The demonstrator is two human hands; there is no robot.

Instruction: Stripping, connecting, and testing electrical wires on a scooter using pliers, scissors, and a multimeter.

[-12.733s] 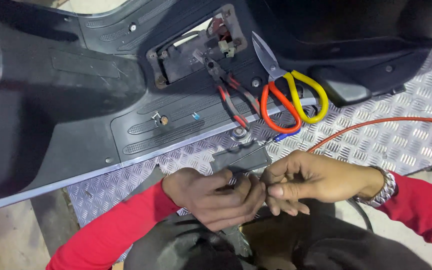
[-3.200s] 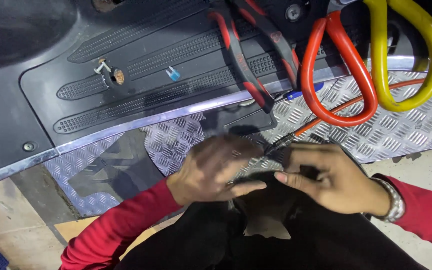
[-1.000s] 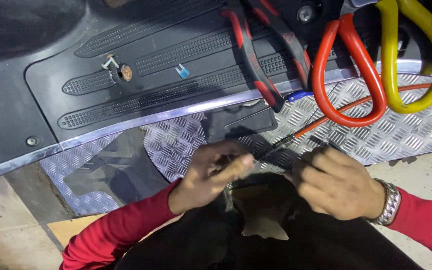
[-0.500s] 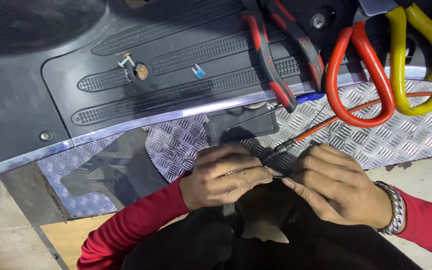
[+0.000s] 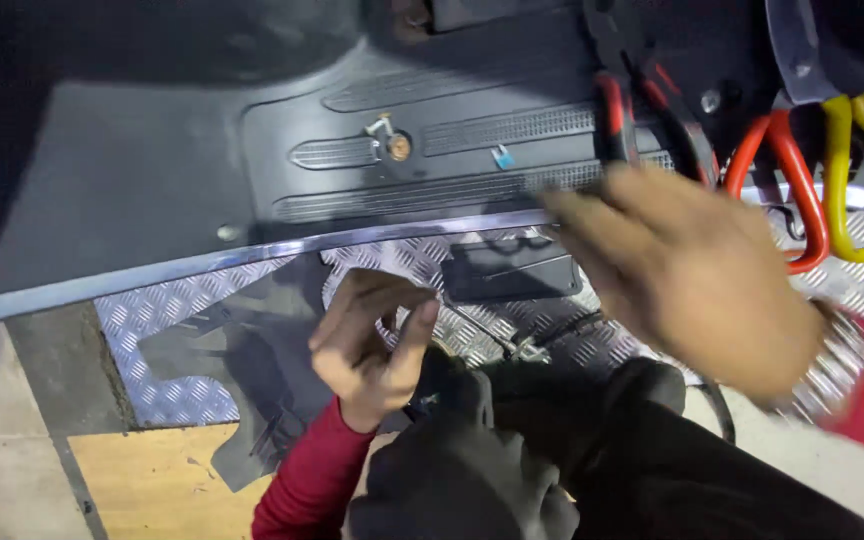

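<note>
The left hand (image 5: 372,345) pinches the end of a thin dark wire (image 5: 482,330) between thumb and fingers, above the checkered metal plate (image 5: 167,390). The right hand (image 5: 692,275) is spread open and empty, blurred, reaching toward the red-handled pliers (image 5: 642,120) lying on the scooter footboard (image 5: 152,190). With only one hand pinching it, the wire may well slip free; the blurred reach could knock the pliers.

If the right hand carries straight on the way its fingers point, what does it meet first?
Probably the red-handled pliers lying on the dark scooter floorboard; the right hand is blurred and raised, so depth is unclear.
</note>
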